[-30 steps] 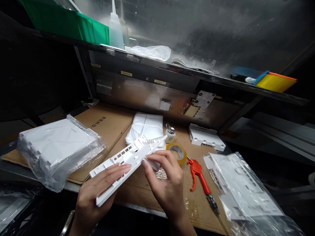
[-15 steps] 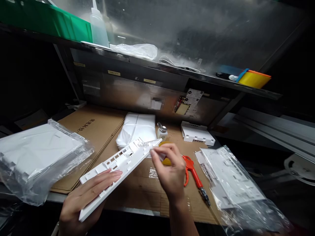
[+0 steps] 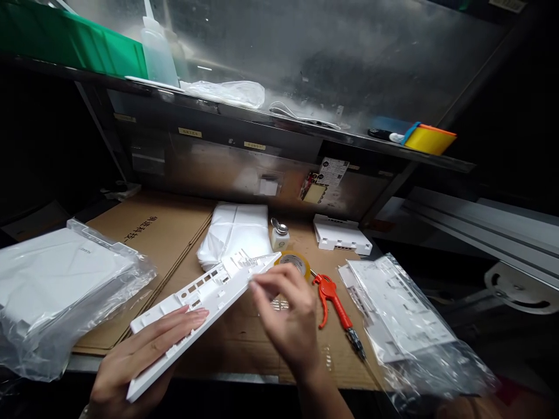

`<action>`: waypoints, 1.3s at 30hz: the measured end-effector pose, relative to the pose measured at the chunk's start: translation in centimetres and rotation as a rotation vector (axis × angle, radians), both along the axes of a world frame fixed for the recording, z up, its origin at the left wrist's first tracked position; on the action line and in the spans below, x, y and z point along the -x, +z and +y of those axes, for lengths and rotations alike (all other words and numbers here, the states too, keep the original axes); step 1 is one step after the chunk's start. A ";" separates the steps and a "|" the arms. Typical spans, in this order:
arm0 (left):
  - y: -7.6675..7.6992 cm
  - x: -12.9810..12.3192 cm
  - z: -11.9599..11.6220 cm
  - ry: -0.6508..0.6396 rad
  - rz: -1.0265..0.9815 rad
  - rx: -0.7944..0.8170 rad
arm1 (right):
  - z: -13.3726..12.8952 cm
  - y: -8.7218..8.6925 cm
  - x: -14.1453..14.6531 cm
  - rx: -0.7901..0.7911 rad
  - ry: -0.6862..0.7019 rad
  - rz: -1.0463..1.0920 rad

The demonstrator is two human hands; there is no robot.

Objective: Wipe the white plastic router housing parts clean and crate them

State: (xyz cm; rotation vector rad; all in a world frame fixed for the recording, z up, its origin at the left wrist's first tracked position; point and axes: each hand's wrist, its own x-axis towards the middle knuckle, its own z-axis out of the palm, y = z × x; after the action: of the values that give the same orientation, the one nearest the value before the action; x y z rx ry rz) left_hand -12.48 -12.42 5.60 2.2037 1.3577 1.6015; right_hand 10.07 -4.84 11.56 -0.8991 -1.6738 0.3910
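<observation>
My left hand (image 3: 140,352) is closed around the lower end of a white plastic housing panel (image 3: 220,297) with rows of cut-outs, held tilted up to the right. Its fingers lie over the panel's inner face. At the upper part of the panel's long edge is my right hand (image 3: 290,320), thumb and forefinger pinched together. Something small and whitish may be between those fingertips; I cannot make it out. Close behind the panel lie a stack of white bags (image 3: 240,227) and a roll of yellow tape (image 3: 294,262).
An orange air blow gun (image 3: 334,299) lies right of my right hand. Bagged white panels (image 3: 404,308) rest farther right, a bagged white device (image 3: 56,273) on the left. A small pump bottle (image 3: 280,235) and a white housing (image 3: 343,234) stand behind. A metal shelf (image 3: 297,125) crosses above.
My right hand has slid down and left along the panel's edge, uncovering the yellow tape roll. The left hand keeps its hold. The whole view has shifted slightly.
</observation>
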 end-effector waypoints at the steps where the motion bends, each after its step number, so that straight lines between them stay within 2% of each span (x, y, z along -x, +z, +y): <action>1: 0.1 0.0 0.0 -0.007 0.005 0.008 | -0.5 0.0 0.4 -0.009 0.047 -0.006; 4: 0.2 -0.1 0.1 0.002 0.003 0.003 | -0.2 -0.4 0.3 -0.002 0.056 -0.010; 6: 0.3 -0.3 0.0 0.028 -0.017 -0.011 | 1.4 -0.6 -1.1 0.020 -0.058 -0.002; 9: 0.4 -0.6 0.0 0.044 -0.080 -0.014 | 3.8 -0.4 -4.1 -0.012 -0.315 0.063; 11: 0.7 -0.5 0.0 0.035 -0.107 0.000 | 3.8 0.0 -5.4 -0.038 -0.449 0.141; 12: 0.9 -0.3 0.1 0.026 -0.110 0.017 | 3.3 0.3 -5.6 -0.017 -0.454 0.188; 13: 1.2 -0.1 0.2 0.014 -0.105 0.040 | 2.6 0.4 -5.6 0.038 -0.397 0.232; 15: 1.6 0.5 0.6 -0.039 -0.064 0.079 | 0.9 0.4 -4.9 0.208 -0.136 0.266; 17: 1.8 1.0 1.1 -0.154 0.013 0.082 | -0.4 0.0 -4.0 0.319 0.105 0.203; 19: 1.6 1.1 1.7 -0.214 0.028 0.064 | -0.9 -0.8 -3.3 0.294 0.140 0.170; 21: 1.1 0.7 2.3 -0.119 -0.157 0.097 | -1.0 -1.8 -3.0 0.186 0.049 0.235; 23: 0.9 -0.1 3.0 -0.051 -0.530 0.207 | -1.0 -2.7 -3.1 0.091 -0.020 0.326; 24: 1.0 -0.6 3.4 -0.091 -0.736 0.291 | -1.1 -3.2 -3.2 0.058 -0.039 0.348; 26: 1.6 -1.4 4.3 -0.288 -1.092 0.481 | -1.4 -4.2 -3.4 0.028 -0.046 0.359; 28: 2.4 -1.9 5.0 -0.438 -1.293 0.693 | -1.7 -5.3 -3.7 0.029 -0.020 0.341; 31: 3.4 -2.0 5.6 -0.482 -1.392 0.891 | -2.1 -6.3 -4.0 0.190 0.062 0.286; 34: 3.7 -2.2 5.5 -0.456 -1.432 0.899 | -2.8 -5.7 -3.6 0.312 0.062 0.181; 37: 4.3 -3.3 5.1 -0.462 -1.529 0.833 | -4.4 -3.9 -1.3 0.203 0.074 0.047; 39: 5.0 -4.3 4.8 -0.473 -1.627 0.797 | -5.6 -2.8 0.8 0.149 0.161 0.006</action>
State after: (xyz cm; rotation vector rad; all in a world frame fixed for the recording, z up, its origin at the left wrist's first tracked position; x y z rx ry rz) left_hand -8.14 -7.64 10.63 0.3007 0.5866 1.4616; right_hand 9.25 -10.46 8.76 -0.8727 -1.7340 0.6338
